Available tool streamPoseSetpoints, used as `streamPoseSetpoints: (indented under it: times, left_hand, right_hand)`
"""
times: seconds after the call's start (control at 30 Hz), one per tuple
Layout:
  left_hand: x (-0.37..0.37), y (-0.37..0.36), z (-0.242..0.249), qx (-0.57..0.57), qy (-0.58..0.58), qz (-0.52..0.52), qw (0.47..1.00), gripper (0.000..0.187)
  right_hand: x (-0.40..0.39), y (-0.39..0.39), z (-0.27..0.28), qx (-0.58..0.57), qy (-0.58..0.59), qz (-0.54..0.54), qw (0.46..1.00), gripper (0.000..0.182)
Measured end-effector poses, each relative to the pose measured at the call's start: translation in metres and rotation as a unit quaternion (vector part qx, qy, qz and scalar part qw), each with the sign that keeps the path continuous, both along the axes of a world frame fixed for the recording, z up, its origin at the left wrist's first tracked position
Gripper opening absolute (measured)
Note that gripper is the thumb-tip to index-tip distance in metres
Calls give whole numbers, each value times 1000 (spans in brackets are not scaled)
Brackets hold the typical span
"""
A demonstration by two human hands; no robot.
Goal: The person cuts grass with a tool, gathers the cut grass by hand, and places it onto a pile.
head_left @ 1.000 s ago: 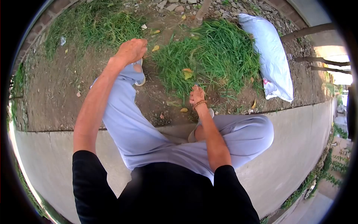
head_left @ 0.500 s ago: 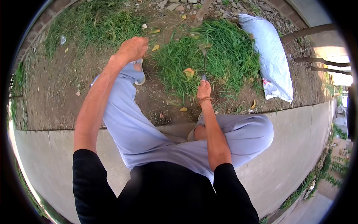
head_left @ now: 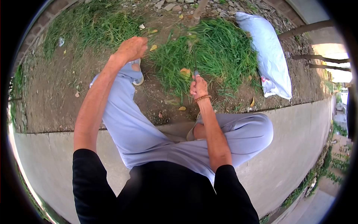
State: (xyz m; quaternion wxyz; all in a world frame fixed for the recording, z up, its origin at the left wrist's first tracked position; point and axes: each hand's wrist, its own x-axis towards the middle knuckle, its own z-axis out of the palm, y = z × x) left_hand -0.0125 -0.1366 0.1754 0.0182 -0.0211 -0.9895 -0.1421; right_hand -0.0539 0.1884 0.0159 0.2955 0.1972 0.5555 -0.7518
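My right hand (head_left: 200, 87) is wrapped round the handle of a small weeding hoe (head_left: 196, 73), with a beaded bracelet at the wrist. Its thin metal shaft points away from me into a patch of long green grass (head_left: 227, 52), and the far end is blurred among the blades. My left hand (head_left: 132, 48) hangs in front of my left knee, fingers curled in, with nothing showing in them. A yellow leaf (head_left: 185, 72) lies on the grass just left of the handle.
A stuffed white sack (head_left: 270, 56) lies right of the grass. Behind stand a thin tree trunk (head_left: 199, 11) and scattered stones (head_left: 169, 6). More grass (head_left: 93, 26) covers the back left. Bare soil (head_left: 56, 93) meets a concrete edge (head_left: 56, 149) beneath me.
My right hand has shifted slightly left, and the hoe has tilted so its far end points further left in the grass. The left hand stays in place.
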Motion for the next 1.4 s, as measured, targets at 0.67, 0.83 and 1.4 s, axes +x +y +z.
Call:
streamPoseSetpoints:
  times: [0.67, 0.83, 1.4]
  left_hand:
    - [-1, 0, 1, 9, -6, -5, 1000, 17]
    - [1, -3, -3, 10, 3, -9, 1000, 17]
    - [-2, -4, -5, 14, 10, -21, 1000, 17]
  right_hand:
    - [11, -25, 28, -32, 67, 53, 996, 30]
    - [15, 7, -34, 120, -16, 86, 989, 26]
    - [-13, 2, -31, 100, 221, -63, 968, 24]
